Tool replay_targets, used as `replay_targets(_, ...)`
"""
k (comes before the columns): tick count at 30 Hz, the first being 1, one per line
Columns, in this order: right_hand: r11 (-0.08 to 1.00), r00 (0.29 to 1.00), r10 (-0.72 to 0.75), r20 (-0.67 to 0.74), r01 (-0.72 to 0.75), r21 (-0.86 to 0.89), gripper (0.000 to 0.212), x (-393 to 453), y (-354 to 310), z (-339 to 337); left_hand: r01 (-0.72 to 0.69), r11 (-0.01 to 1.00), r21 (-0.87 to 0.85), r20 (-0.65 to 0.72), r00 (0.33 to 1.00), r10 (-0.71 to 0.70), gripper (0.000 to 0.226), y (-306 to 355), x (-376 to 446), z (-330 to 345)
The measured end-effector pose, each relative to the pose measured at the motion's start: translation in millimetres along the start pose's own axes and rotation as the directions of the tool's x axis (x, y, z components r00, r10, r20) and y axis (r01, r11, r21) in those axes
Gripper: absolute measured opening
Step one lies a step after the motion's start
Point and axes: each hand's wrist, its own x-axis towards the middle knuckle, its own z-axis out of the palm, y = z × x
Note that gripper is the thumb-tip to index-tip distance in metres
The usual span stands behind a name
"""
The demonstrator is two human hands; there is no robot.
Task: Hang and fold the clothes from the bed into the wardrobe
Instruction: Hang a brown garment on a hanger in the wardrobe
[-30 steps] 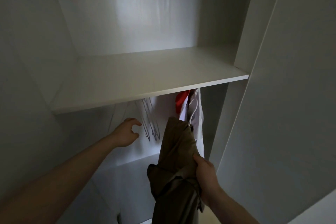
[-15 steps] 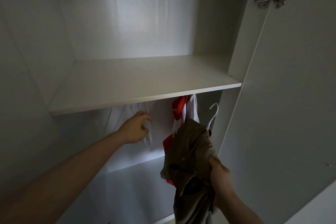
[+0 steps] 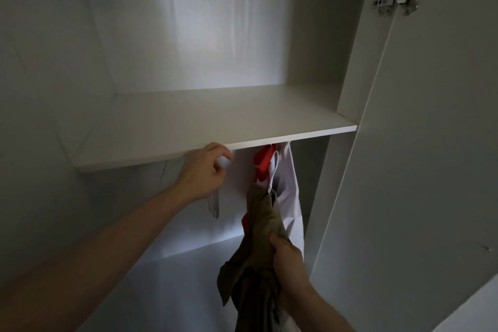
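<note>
I look into a white wardrobe. My right hand (image 3: pixel 287 259) grips an olive-brown garment (image 3: pixel 262 226) on a white hanger (image 3: pixel 274 170), whose hook reaches up under the shelf (image 3: pixel 204 127). Behind it hang a red garment (image 3: pixel 262 162) and a white garment (image 3: pixel 292 197). My left hand (image 3: pixel 206 170) is raised just under the shelf's front edge, fingers curled around the tops of empty white hangers (image 3: pixel 214 206). The rail itself is hidden by the shelf.
The open wardrobe door (image 3: pixel 431 170) with a metal hinge (image 3: pixel 397 1) stands at the right. The compartment's right wall (image 3: pixel 323 197) is close beside the hanging clothes. The upper shelf holds nothing.
My left hand rose from the empty hangers' middle to their tops under the shelf. My right hand lifted the brown garment, and its hanger hook went up behind the shelf edge.
</note>
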Motion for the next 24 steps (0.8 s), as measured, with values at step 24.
replay_targets(24,0.875,0.984,-0.175,-0.013,0.150,-0.460,0.045,229,-88,76,0.429,0.800,0.421,0.077,0.861,-0.502,0.081,-57,59,-67)
